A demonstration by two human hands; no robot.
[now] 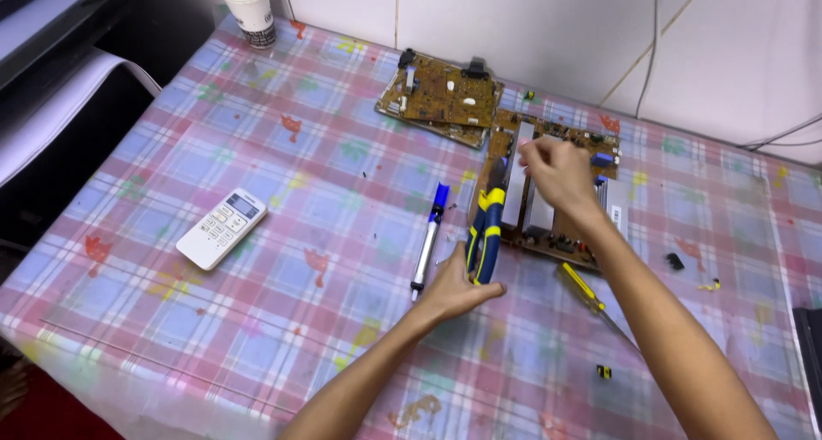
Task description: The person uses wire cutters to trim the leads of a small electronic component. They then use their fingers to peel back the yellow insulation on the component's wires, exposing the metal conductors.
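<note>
Two hands are working over a brown circuit board (556, 226) lying flat on the plaid tablecloth (282, 277) near the tiled wall, and the right hand (556, 173) is covering much of the board's middle, so what its bunched fingertips are pinching, if anything, is too blurred to tell. That arm is stretching in from the lower right, wrist slightly bent, fingers curling down toward the silver heat sinks (519, 187). The left hand (454, 290) is closing around the blue-and-yellow handles of a pair of pliers (486, 230), whose nose is pointing at the board's left edge; its forearm is coming up from the bottom edge. Just left of the pliers a desoldering pump (428, 243) is lying; a yellow screwdriver (591, 299) is resting right of them. Farther off are sitting a second circuit board (441, 98), a white remote control (221, 228) and a paper cup (248, 10).
</note>
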